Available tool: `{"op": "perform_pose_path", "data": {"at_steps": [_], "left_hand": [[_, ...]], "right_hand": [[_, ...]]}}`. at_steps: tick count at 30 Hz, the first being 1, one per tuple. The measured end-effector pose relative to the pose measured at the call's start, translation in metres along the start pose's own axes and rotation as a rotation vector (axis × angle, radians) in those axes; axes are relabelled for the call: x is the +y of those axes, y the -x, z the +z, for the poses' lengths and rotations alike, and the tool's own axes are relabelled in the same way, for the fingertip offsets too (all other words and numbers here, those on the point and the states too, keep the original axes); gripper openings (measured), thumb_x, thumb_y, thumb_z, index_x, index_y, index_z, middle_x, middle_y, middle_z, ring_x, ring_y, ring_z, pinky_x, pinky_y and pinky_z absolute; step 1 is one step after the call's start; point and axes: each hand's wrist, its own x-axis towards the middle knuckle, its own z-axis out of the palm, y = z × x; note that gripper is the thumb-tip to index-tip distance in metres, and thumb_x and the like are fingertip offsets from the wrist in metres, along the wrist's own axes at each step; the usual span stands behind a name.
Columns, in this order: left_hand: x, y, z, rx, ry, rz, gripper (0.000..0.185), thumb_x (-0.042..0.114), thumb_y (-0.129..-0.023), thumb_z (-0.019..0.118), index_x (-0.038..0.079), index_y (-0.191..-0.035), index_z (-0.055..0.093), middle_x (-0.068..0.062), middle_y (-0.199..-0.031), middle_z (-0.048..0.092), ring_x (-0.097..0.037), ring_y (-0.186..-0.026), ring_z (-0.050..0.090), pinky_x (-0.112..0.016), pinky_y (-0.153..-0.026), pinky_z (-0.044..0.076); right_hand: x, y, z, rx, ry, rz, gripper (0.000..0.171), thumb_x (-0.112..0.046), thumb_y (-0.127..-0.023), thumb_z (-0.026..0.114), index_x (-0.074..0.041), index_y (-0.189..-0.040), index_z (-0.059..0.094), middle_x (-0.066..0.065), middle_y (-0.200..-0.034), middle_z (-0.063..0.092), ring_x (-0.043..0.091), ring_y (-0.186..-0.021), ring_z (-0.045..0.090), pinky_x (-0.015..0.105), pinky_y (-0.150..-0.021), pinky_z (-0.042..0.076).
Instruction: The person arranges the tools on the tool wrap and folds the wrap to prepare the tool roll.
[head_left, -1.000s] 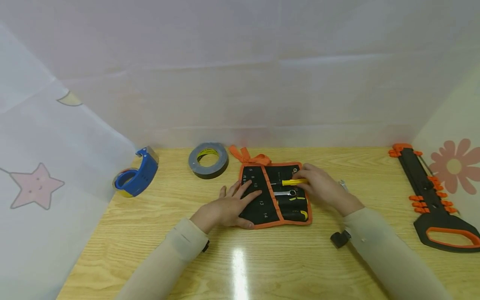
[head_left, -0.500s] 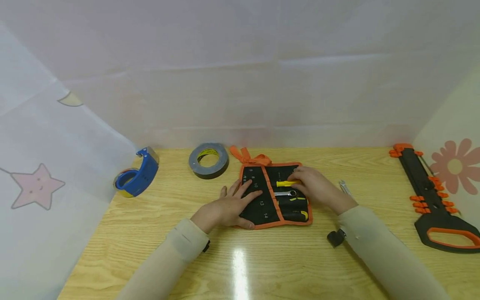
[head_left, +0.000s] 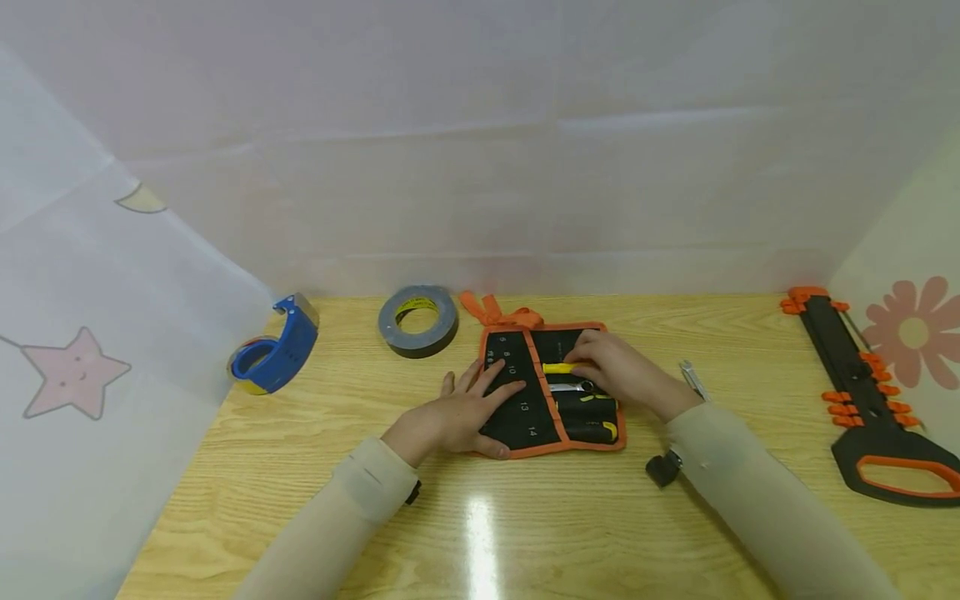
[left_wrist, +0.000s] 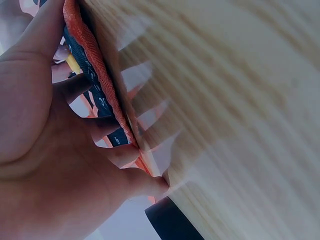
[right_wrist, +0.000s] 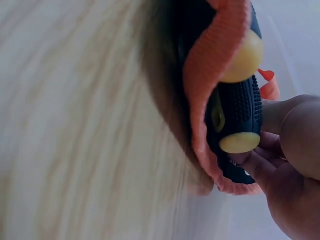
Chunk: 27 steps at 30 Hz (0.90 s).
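Observation:
A black tool pouch (head_left: 517,425) with orange edging lies unrolled on the wooden table. My left hand (head_left: 455,417) rests on its numbered left part, fingers spread; in the left wrist view the fingers (left_wrist: 135,182) reach over the orange edge. With thumb and fingertips my right hand (head_left: 626,375) pinches the yellow handle of a screwdriver (head_left: 555,368), whose shaft is hidden in a pocket. Just below it a shiny wrench (head_left: 570,387) sits in the pouch. Tools with black-and-yellow handles (right_wrist: 242,107) fill the lower pockets, close to the right hand.
Another wrench (head_left: 693,381) lies on the table beside the right forearm. At the back are a grey tape roll (head_left: 442,333) and the pouch's orange ties (head_left: 517,318). A blue tape dispenser (head_left: 296,346) stands at left, a black-and-orange long-handled tool (head_left: 855,383) at right.
My right hand has moved left with the screwdriver, and its shaft, visible earlier, has slid into the pocket. The loose wrench shows more now. My left hand has stayed still.

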Motion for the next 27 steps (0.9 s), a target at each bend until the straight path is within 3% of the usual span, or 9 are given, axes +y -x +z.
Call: {"op": "perform_pose_path", "data": {"at_steps": [10, 14, 19, 27], "left_hand": [[0.011, 0.006, -0.010, -0.023, -0.029, -0.023, 0.103, 0.057, -0.095, 0.078, 0.036, -0.175, 0.016, -0.009, -0.184, -0.010, -0.045, -0.169, -0.010, -0.078, -0.129, 0.007], [0.005, 0.003, -0.006, -0.021, -0.014, -0.020, 0.104, 0.061, -0.094, 0.077, 0.040, -0.174, 0.013, -0.006, -0.184, -0.013, -0.045, -0.168, -0.012, -0.079, -0.128, 0.006], [-0.010, -0.004, 0.006, 0.006, 0.017, -0.013, 0.107, 0.068, -0.091, 0.076, 0.050, -0.172, 0.008, -0.001, -0.183, -0.017, -0.042, -0.169, -0.014, -0.081, -0.127, 0.004], [-0.010, -0.008, 0.009, 0.009, 0.009, -0.007, 0.108, 0.063, -0.091, 0.080, 0.048, -0.173, 0.011, -0.002, -0.183, -0.015, -0.042, -0.169, -0.013, -0.081, -0.127, 0.004]], "right_hand": [[0.001, 0.001, -0.001, -0.018, -0.017, 0.048, 0.024, -0.012, -0.107, 0.069, -0.004, -0.127, 0.078, 0.008, -0.115, 0.071, 0.022, -0.099, 0.067, 0.043, -0.087, 0.058], [0.003, 0.008, -0.005, -0.023, -0.020, 0.103, 0.027, -0.016, -0.109, 0.067, -0.005, -0.132, 0.075, 0.010, -0.122, 0.071, 0.024, -0.104, 0.067, 0.046, -0.090, 0.058], [0.009, 0.023, -0.012, -0.002, -0.048, 0.168, 0.026, -0.017, -0.109, 0.067, -0.005, -0.130, 0.075, 0.009, -0.121, 0.071, 0.023, -0.103, 0.068, 0.047, -0.089, 0.059], [0.020, 0.058, -0.023, 0.082, -0.033, 0.183, 0.021, -0.015, -0.106, 0.070, -0.002, -0.121, 0.078, 0.009, -0.111, 0.073, 0.020, -0.094, 0.069, 0.041, -0.081, 0.060]]}}
